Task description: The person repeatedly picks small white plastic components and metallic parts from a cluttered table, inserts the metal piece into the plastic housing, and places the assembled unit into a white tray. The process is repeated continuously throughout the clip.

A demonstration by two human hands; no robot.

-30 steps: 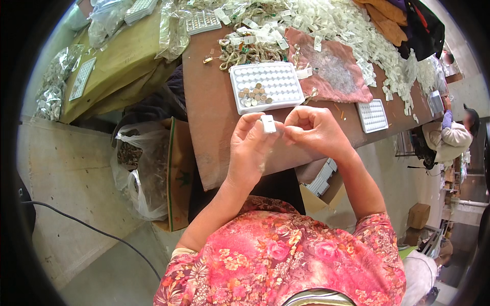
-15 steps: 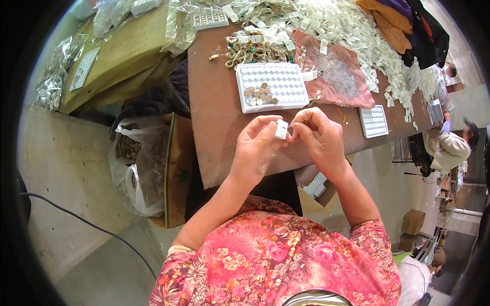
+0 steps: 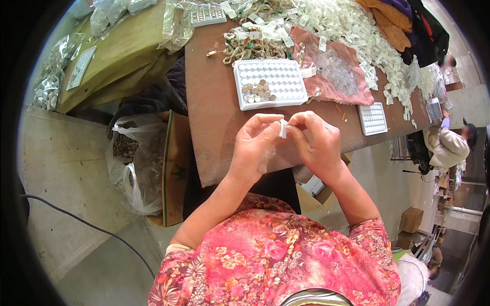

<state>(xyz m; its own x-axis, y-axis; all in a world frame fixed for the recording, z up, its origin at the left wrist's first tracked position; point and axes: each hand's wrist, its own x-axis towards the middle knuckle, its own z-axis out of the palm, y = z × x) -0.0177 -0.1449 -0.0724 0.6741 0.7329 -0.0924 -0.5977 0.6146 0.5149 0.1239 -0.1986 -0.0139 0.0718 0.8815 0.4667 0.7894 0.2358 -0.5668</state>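
Observation:
My left hand (image 3: 255, 143) pinches a small white tag (image 3: 282, 129) between thumb and fingertips, over the table's near edge. Close against the tag's right side, my right hand (image 3: 317, 140) has thumb and forefinger pressed together. What those fingertips hold is too small to make out. Just beyond both hands lies a white dimpled tray (image 3: 278, 81). Several small round pieces (image 3: 259, 92), brown and silvery, sit loose in its near left part.
Corded tags (image 3: 245, 46) lie tangled behind the tray. A pink cloth (image 3: 337, 71) bears clear bits, beside a large heap of white tags (image 3: 352, 25). Another white tray (image 3: 373, 119) rests at right. A bag-lined carton (image 3: 173, 168) stands left; a person (image 3: 449, 145) sits far right.
The white tag has turned and now shows a narrower side. My right fingertips have come closer to it. The view has shifted slightly.

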